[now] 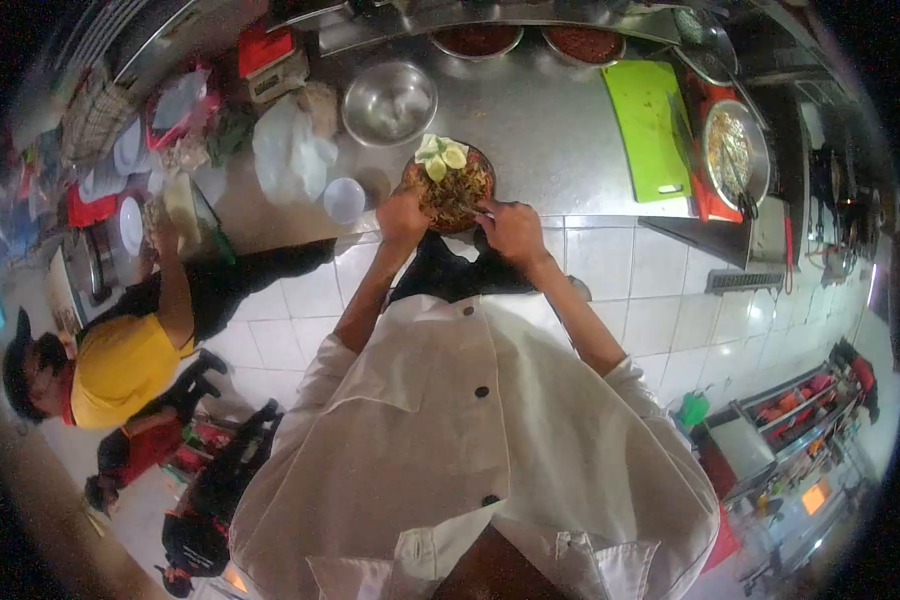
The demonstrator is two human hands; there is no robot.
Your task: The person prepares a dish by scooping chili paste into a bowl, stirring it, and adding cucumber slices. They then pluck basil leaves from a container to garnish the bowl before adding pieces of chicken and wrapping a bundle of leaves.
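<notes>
A round dish of dark, shredded-looking food (460,190) sits at the front edge of the steel counter. Pale, egg-like wedges with a bit of green (438,157) lie at its far side. My left hand (402,217) is closed at the dish's left rim, its fingertips partly hidden. On the near right side, my right hand (513,230) is closed with its fingers at the food; whether it holds a small utensil or the rim, I cannot make out. A small white bowl (345,200) stands left of my left hand.
Behind the dish is a steel mixing bowl (390,103), with a plastic bag (292,150) to its left. A green cutting board (648,125) and a pan of food (735,155) are at right. A co-worker in a yellow shirt (130,370) works at left.
</notes>
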